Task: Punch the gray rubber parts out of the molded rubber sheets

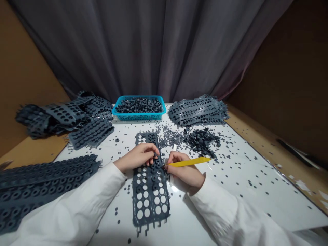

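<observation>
A dark grey rubber sheet (150,201) full of round holes lies lengthwise on the white table (256,191) in front of me. My left hand (138,156) rests on its upper part with fingers curled, pinching the sheet near a ring. My right hand (186,171) sits just right of the sheet and grips a yellow stick tool (191,162), whose tip touches the sheet's right edge. Some holes near my hands still hold small rings; the lower holes show white table through them.
A blue basket (138,116) of small dark rings stands at the back centre. Stacks of grey sheets lie at back right (197,111), back left (64,118) and near left (38,184). A loose ring pile (202,140) and scattered bits cover the table.
</observation>
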`<state>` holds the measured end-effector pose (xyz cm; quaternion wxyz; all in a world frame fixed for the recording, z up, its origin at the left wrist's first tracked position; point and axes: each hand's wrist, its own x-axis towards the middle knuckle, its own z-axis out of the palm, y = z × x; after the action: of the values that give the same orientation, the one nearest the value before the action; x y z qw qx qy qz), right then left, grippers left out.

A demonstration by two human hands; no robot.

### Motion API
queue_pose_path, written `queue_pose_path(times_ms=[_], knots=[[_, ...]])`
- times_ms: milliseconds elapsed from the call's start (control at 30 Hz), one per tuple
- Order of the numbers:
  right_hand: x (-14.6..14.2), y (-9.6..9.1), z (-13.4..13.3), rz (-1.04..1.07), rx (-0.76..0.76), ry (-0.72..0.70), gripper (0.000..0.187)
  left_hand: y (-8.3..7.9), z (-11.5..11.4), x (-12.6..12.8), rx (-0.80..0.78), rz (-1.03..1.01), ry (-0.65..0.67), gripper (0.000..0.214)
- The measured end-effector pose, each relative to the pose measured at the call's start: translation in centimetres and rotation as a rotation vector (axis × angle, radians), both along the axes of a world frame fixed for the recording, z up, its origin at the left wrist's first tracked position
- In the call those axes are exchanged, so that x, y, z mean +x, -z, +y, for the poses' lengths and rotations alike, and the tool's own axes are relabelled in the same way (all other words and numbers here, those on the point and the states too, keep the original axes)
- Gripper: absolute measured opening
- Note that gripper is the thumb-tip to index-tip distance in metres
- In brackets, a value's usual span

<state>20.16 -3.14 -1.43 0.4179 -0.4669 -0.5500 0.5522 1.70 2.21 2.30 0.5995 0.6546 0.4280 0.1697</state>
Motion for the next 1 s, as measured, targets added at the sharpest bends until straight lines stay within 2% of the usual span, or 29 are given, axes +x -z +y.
queue_pose_path(times_ms=[100, 267, 400, 567, 700, 767, 867, 1000], knots=[[0.0, 0.4, 0.0, -0.014, -0.001, -0.006, 0.015, 0.0, -0.3, -0.1, 0.096, 0.090, 0.056, 0.016], [-0.1, 0.9, 0.2, -0.037, 0.004, 0.007, 0.015, 0.2, -1.1, 0.2, 0.443, 0.257, 0.138, 0.009], [-0.1, 0.6, 0.2, -0.047, 0.008, 0.005, 0.014, 0.1, -1.6, 0.7, 0.629, 0.345, 0.198, 0.013], [-0.3, 0.2, 0.1, -0.035, -0.014, 0.011, 0.012, -0.5, -2.4, 1.4, 0.724, 0.495, 0.341, 0.018], [-0.3, 0.0, 0.0, -0.033, -0.025, 0.015, 0.012, -0.9, -3.2, 2.2, 0.787, 0.697, 0.385, 0.018], [-0.4, -0.1, 0.0, -0.030, -0.025, 0.014, 0.013, -1.0, -3.4, 2.6, 0.827, 0.782, 0.422, 0.024], [-0.4, -0.2, 0.0, -0.025, -0.024, 0.013, 0.013, -1.2, -3.7, 2.9, 0.885, 0.822, 0.486, 0.032], [-0.3, -0.1, 0.0, -0.033, -0.016, 0.014, 0.013, -1.0, -4.0, 2.5, 0.967, 0.821, 0.531, 0.028]])
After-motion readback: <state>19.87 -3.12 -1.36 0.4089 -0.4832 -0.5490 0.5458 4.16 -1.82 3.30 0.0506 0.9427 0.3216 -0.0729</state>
